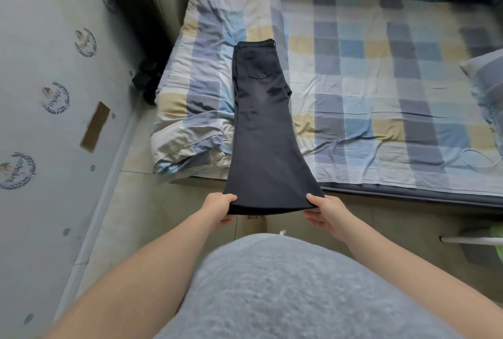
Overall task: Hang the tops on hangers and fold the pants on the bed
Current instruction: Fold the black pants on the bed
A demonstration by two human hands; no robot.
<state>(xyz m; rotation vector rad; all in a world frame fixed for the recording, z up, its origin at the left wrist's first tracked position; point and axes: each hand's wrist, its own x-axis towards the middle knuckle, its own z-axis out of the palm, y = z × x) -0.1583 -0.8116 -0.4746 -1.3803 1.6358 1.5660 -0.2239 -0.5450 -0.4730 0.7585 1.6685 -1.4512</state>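
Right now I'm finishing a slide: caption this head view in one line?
Left hand and right hand grip the hem of dark pants whose waist rests on the checked bed.

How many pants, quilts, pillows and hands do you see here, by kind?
Dark pants: 1
Folded quilt: 1
Pillow: 1
Hands: 2, left hand and right hand, both gripping the hem
Total: 5

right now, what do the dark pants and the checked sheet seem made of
The dark pants: probably denim or heavy cotton twill, matte, with a stitched patch pocket and a faded grey patch. The checked sheet: likely thin woven cotton, matte, finely creased.
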